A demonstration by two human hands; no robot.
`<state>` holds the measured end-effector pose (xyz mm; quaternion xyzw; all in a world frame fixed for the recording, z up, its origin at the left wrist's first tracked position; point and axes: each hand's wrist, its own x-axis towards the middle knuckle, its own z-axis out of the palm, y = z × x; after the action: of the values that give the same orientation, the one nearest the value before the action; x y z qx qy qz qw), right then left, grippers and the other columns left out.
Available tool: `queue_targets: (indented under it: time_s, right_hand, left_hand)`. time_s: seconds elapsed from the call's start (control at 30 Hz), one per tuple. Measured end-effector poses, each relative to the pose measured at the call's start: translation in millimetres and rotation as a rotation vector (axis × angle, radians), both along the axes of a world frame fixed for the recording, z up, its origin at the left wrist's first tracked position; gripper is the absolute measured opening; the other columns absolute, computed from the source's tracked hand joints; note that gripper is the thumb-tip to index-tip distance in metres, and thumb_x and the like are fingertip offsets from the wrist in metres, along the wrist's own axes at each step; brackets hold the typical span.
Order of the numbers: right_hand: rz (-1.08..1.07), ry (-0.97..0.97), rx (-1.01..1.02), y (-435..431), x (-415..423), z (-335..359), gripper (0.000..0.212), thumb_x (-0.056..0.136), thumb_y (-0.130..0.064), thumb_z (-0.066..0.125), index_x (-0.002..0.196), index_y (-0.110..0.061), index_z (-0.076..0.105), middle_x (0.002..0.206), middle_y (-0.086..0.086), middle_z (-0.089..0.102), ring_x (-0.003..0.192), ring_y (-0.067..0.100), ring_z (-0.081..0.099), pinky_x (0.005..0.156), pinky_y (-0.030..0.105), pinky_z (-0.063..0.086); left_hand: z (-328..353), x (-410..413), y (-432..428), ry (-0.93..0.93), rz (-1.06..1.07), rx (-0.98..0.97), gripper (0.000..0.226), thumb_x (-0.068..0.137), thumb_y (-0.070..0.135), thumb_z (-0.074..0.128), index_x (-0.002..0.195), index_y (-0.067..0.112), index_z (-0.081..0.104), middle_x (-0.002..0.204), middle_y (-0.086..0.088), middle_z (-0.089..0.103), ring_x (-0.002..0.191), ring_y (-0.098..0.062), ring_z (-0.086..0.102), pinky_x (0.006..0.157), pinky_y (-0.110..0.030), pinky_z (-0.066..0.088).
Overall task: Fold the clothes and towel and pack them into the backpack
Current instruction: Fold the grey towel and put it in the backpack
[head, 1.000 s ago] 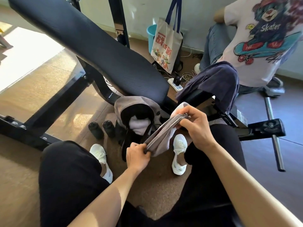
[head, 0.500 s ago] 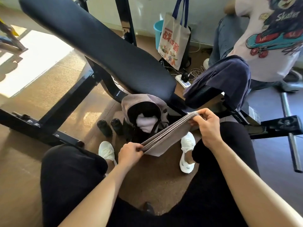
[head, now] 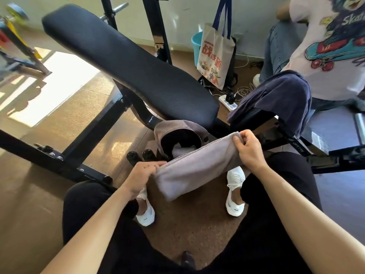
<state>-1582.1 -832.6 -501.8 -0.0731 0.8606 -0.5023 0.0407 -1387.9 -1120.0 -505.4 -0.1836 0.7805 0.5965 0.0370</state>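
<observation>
Left hand (head: pixel 143 176) pinching the near-left corner of a grey towel (head: pixel 197 171); right hand (head: pixel 249 149) pinching the far-right corner, thumb and fingers closed over the hemmed edge. The towel hangs between the two hands as a folded band, stretched taut along its upper edge and sagging toward the floor between the wearer's knees. It touches nothing but the hands.

Directly behind the towel stands the backpack (head: pixel 178 133), on the floor under the end of the black bench pad (head: pixel 128 70), its mouth open toward the camera. A pale item (head: pixel 178 149) lies inside the opening; it appears to be a folded garment already packed, though the towel hides most of it and its identity cannot be confirmed. Two dark bottles (head: pixel 139 155) stand just beside the backpack on its left.

A navy garment (head: pixel 276 95) is draped, unfolded, over the bench seat to the right, well apart from the hands. A second person in a printed T-shirt (head: pixel 333 46) sits beyond it.

Progress, as judged: roughly midway. One item seems stowed; the towel is partly folded and probably needs one more fold before it goes in; the navy garment remains untouched, to be folded and packed, and the backpack is not yet closed.
</observation>
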Motion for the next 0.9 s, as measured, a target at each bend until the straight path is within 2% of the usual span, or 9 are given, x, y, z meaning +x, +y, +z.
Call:
queue_targets:
  time_s: [0.07,0.13,0.23,0.37,0.47,0.6,0.67,0.77,0.9]
  right_hand:
    - [0.029,-0.022,0.014,-3,4,-3,0.016,0.102,-0.024,0.059,0.099,-0.008,0.058,0.083,-0.004,0.058,0.074,0.005,0.051,0.063,0.012,0.040]
    - [0.049,-0.040,0.034,-4,8,-7,0.017,0.102,-0.025,0.058,0.100,-0.008,0.057,0.086,-0.002,0.060,0.078,0.011,0.054,0.067,0.022,0.041]
    - [0.052,-0.056,0.063,-4,10,-8,0.018,0.102,-0.025,0.057,0.100,-0.007,0.056,0.090,0.004,0.062,0.084,0.019,0.055,0.074,0.035,0.043]
    - [0.065,-0.113,0.081,-2,12,-12,0.018,0.101,-0.025,0.058,0.097,-0.008,0.057,0.088,0.007,0.063,0.084,0.023,0.056,0.079,0.042,0.046]
    - [0.036,-0.164,-0.026,-5,19,-12,0.014,0.101,-0.021,0.059,0.097,-0.008,0.059,0.086,0.004,0.062,0.077,0.017,0.055,0.071,0.035,0.049]
    - [-0.035,-0.284,-0.222,-12,32,-14,0.011,0.102,-0.016,0.058,0.095,-0.008,0.060,0.083,0.004,0.060,0.074,0.014,0.054,0.065,0.029,0.048]
    - [-0.070,-0.344,-0.265,-13,34,-17,0.013,0.101,-0.020,0.060,0.090,-0.013,0.060,0.084,0.004,0.062,0.077,0.017,0.055,0.069,0.034,0.049]
    - [-0.099,-0.403,-0.306,-12,32,-17,0.016,0.102,-0.021,0.059,0.088,-0.013,0.059,0.085,0.006,0.063,0.078,0.018,0.057,0.071,0.037,0.051]
    - [-0.107,-0.387,-0.318,-9,27,-14,0.019,0.103,-0.020,0.058,0.085,-0.014,0.058,0.079,0.003,0.061,0.072,0.017,0.056,0.066,0.034,0.050]
  left_hand:
    - [-1,4,-3,-0.127,0.059,0.356,0.021,0.060,0.024,0.059,0.059,0.015,0.039,0.069,-0.002,0.047,0.066,-0.017,0.044,0.064,-0.035,0.037]
    - [-8,8,-5,-0.198,0.131,0.535,0.040,0.059,0.025,0.061,0.073,0.013,0.025,0.070,-0.006,0.034,0.065,-0.022,0.033,0.063,-0.037,0.034]
    - [-15,7,5,-0.209,0.265,0.659,0.030,0.070,0.020,0.052,0.068,0.016,0.023,0.067,-0.003,0.032,0.062,-0.020,0.033,0.063,-0.037,0.034]
    - [-21,4,10,-0.194,0.521,0.619,0.032,0.082,0.018,0.047,0.051,0.019,0.044,0.059,-0.001,0.044,0.058,-0.018,0.041,0.060,-0.035,0.036]
    - [-24,2,9,-0.174,0.624,0.582,0.028,0.080,0.026,0.054,0.055,0.020,0.064,0.065,-0.002,0.061,0.070,-0.022,0.055,0.071,-0.038,0.044]
    - [-24,-4,20,-0.169,0.754,0.546,0.042,0.094,0.032,0.053,0.053,0.022,0.059,0.062,0.000,0.060,0.079,-0.024,0.057,0.078,-0.040,0.045]
    - [-25,-6,21,-0.179,0.717,0.536,0.050,0.098,0.052,0.051,0.058,0.025,0.062,0.069,0.000,0.064,0.084,-0.025,0.060,0.087,-0.042,0.046]
    - [-23,-5,15,-0.225,0.560,0.459,0.060,0.082,0.076,0.061,0.098,0.020,0.076,0.102,-0.008,0.076,0.101,-0.028,0.070,0.099,-0.045,0.052]
    - [-23,6,6,-0.338,0.270,0.526,0.086,0.044,0.041,0.102,0.119,0.008,0.073,0.115,-0.017,0.075,0.113,-0.036,0.069,0.107,-0.056,0.049]
